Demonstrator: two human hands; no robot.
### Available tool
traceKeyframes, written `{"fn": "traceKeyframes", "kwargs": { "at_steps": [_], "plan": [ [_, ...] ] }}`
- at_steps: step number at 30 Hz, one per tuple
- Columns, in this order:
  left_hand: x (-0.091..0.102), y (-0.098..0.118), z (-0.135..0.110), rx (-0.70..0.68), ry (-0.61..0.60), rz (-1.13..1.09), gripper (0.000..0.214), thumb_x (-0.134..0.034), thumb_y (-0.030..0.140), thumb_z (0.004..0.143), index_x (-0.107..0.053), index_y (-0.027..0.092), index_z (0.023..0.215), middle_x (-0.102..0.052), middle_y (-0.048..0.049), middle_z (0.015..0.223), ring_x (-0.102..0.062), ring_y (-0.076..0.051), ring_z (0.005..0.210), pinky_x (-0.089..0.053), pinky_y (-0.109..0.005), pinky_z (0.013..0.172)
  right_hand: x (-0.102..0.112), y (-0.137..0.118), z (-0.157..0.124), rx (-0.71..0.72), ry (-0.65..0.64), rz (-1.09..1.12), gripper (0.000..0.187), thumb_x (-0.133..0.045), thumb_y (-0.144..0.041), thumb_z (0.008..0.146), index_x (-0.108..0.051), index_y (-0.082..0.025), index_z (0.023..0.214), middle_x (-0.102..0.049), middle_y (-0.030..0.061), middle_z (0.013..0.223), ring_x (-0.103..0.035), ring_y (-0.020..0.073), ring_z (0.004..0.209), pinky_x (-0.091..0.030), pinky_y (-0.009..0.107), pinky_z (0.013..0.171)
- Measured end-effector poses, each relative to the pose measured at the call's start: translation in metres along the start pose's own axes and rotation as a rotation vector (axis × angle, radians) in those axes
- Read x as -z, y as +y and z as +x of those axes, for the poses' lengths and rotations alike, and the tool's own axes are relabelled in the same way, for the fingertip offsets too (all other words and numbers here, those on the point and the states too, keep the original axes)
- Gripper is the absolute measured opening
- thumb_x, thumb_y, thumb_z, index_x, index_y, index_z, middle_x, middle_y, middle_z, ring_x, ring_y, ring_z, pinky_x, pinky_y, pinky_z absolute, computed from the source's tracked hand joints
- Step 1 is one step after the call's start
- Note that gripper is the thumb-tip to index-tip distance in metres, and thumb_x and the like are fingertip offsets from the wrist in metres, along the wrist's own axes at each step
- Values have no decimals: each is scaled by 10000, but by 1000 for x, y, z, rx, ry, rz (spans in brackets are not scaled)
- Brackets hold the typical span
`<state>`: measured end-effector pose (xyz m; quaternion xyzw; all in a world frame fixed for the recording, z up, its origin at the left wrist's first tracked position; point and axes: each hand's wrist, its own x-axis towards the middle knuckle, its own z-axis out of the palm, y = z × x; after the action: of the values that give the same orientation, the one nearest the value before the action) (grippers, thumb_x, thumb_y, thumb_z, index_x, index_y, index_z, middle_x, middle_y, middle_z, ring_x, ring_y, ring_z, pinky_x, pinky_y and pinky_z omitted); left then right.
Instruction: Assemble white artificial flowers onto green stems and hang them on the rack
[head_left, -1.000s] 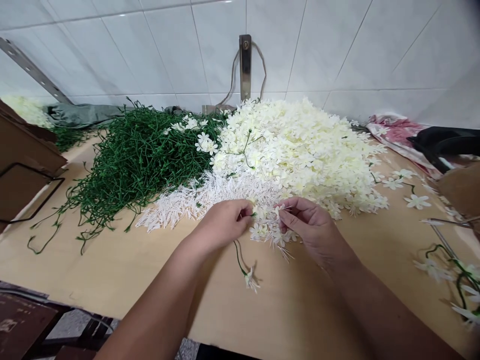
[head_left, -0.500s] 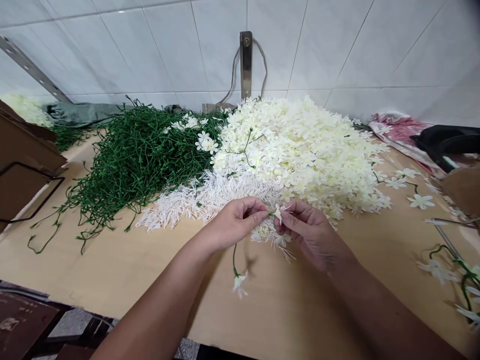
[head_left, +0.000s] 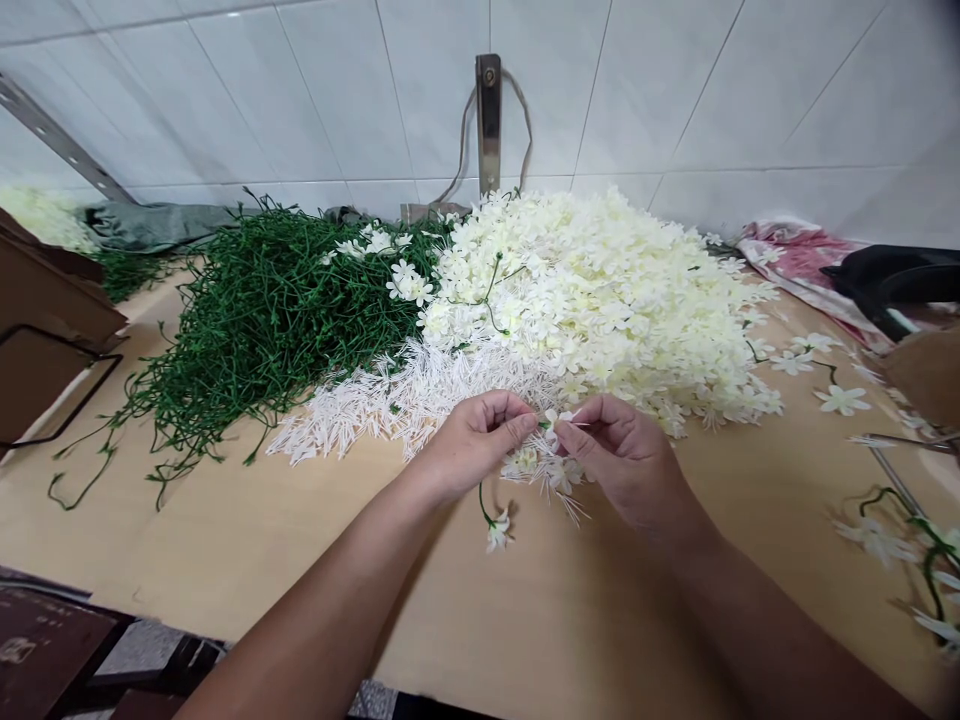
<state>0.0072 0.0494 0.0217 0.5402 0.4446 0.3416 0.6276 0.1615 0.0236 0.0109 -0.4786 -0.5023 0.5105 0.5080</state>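
My left hand (head_left: 474, 442) pinches a green plastic stem between thumb and forefinger. From below that hand a branch of the stem hangs down, ending in a white artificial flower (head_left: 497, 531). A second white flower head (head_left: 553, 420) sits at the stem's tip between my hands. My right hand (head_left: 628, 462) has its thumb and fingertips closed on this flower head, partly covering it. Just beyond my hands lie a pile of white stamens (head_left: 420, 395) and a large heap of cream-white flower heads (head_left: 600, 290). A tangle of green stems (head_left: 285, 310) spreads to their left.
Finished-looking flower stems (head_left: 877, 540) and metal rods (head_left: 896, 480) lie at the right edge of the wooden table (head_left: 285, 560). Behind them are a black object (head_left: 900, 275) and a red-stained cloth (head_left: 806, 265). A cardboard box (head_left: 52, 320) stands at the left.
The hanging flower has swung up and to the right. My right fingers have shifted slightly on the flower head at the stem tip, while my left hand keeps its pinch.
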Motion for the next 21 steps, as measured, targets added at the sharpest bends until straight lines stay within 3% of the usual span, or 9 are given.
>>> {"fn": "traceKeyframes", "kwargs": {
  "at_steps": [4,10,15,21],
  "plan": [
    [-2,2,-1,16,10,-52,174,-596,277,699,-510,135,647,-438,50,531,-369,-55,498,-271,-204,500,-2,2,-4,144,32,-144,151,-602,-249,739,-487,-189,661,-473,-49,571,-443,71,510,-379,200,473],
    [-5,-1,0,-9,26,-74,207,-610,314,692,-510,138,649,-429,54,514,-362,-56,487,-259,-208,491,-6,4,-6,316,67,-216,102,-596,-183,749,-505,-196,704,-601,9,751,-581,120,703,-491,251,644],
    [-4,0,-1,-21,20,-93,219,-612,329,696,-515,139,646,-470,42,536,-404,-62,513,-300,-214,526,-6,2,-7,189,27,-98,103,-618,-220,744,-523,-204,708,-635,27,787,-606,139,729,-505,272,657],
    [-5,1,-1,-39,30,-56,206,-596,314,710,-513,142,634,-493,34,557,-425,-67,529,-324,-216,540,-2,1,-3,47,6,-26,130,-641,-274,713,-539,-198,685,-556,-26,588,-484,91,519,-397,216,465]
  ]
}}
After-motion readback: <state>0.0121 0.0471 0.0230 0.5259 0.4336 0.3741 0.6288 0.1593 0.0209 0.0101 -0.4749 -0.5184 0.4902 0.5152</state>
